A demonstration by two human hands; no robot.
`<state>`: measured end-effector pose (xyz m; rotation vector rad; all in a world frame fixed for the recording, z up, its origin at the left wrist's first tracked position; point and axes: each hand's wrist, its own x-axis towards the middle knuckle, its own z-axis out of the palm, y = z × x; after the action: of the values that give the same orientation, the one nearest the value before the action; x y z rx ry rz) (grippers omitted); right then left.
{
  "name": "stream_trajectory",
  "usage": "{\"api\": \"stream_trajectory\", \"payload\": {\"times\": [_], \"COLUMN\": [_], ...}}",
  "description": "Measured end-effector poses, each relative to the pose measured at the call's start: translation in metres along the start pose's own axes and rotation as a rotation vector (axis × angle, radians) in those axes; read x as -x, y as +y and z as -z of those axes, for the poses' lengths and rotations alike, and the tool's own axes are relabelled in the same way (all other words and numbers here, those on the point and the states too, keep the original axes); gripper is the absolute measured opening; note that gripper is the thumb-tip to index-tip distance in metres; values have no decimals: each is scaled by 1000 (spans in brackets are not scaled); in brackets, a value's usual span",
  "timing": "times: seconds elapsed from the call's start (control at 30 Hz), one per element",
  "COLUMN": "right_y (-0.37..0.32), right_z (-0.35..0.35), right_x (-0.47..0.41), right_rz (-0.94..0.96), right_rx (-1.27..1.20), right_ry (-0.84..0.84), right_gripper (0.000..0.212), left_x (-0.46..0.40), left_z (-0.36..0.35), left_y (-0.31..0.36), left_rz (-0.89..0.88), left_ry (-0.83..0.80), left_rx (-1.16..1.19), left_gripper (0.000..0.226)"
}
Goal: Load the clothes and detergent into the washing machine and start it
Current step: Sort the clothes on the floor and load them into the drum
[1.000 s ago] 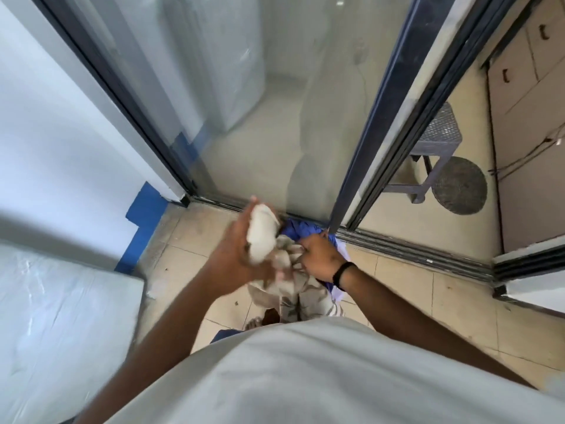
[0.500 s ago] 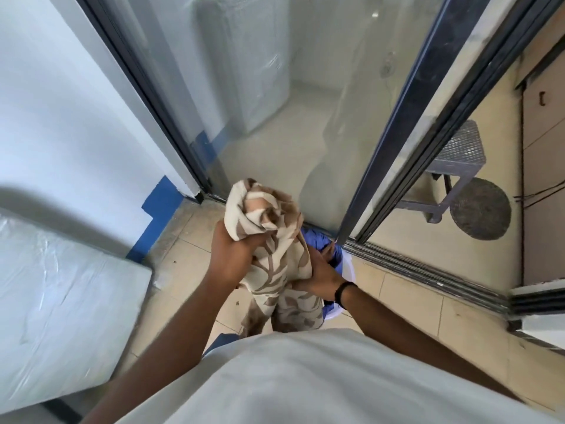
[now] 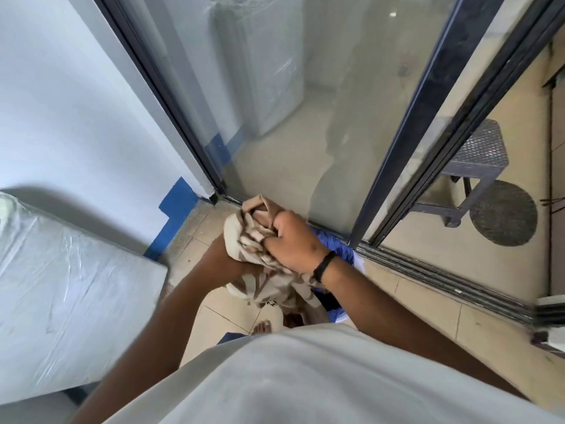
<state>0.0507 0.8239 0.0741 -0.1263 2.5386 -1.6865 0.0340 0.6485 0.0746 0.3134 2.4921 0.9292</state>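
Both hands bunch a beige patterned cloth [image 3: 253, 240] at frame centre, above a blue basket [image 3: 339, 249] on the floor tiles [image 3: 412, 304]. The right hand [image 3: 293, 240] presses on top with its fingers [image 3: 276, 223] curled shut into the folds; the left hand [image 3: 227, 264] is mostly hidden under the cloth, so its fingers' state cannot be told, though it seems to bear the bundle from below. A tail of cloth hangs down toward 6 o'clock, near a bare foot [image 3: 262, 327].

This looks like the gathering step: clothes lifted from the basket, not yet loaded. The wrapped white machine [image 3: 70, 301] sits at 9 o'clock with its top seemingly shut, and no detergent is in view. The next move probably calls for swinging the bundle toward 9 o'clock, and for one hand to come free to raise the lid.

Room is tight. The glass door [image 3: 305, 133] and its dark frame [image 3: 406, 123] stand close at 12 to 1 o'clock, the door track [image 3: 428, 270] runs toward 3 o'clock, and the wall [image 3: 61, 102] closes 10 o'clock. The machine's near corner juts out just left of the arms. Open floor lies only around the feet; the hanging tail could snag or drag.
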Motion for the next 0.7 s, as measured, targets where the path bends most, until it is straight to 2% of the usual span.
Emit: {"api": "stream_trajectory", "payload": {"times": [0.07,0.13,0.17,0.2,0.23,0.3,0.33,0.4,0.47,0.5,0.6,0.67,0.7], "right_y": [-2,9,24,38,54,92,108,137,156,165,156,137,124], "right_z": [16,30,32,32,32,25,20,2,-13,-14,1,13,17], "right_x": [5,13,15,17,22,33,41,55,60,58,40,28,23], "right_rz": [-31,-68,-108,-164,-223,-256,-255,-383,-490,-507,-491,-430,-364], "right_rx": [-206,-366,-362,-304,-201,12,82,112,132,175,236,154,94], "right_ry": [-60,11,65,90,55,-127,-226,-303,-205,-134,-5,101,139], "right_gripper": [24,35,38,49,67,95,96,66,30,22,17,18,17], "left_x": [1,5,9,10,13,16,17,20,26,28,33,36,36], "left_z": [3,2,2,0,0,5,9,19,32,41,68,78,77], "left_y": [1,6,12,16,21,28,32,36,41,41,37,34,31], "left_rz": [29,41,47,43,29,-16,-23,-60,-98,-115,-141,-126,-117], "left_ry": [149,246,273,306,323,305,274,193,107,87,54,-10,-46], "left_rx": [101,170,234,308,377,513,589,713,750,704,372,19,-151], "left_gripper": [102,101,87,67,57,67,79,91,87,85,68,55,58]}}
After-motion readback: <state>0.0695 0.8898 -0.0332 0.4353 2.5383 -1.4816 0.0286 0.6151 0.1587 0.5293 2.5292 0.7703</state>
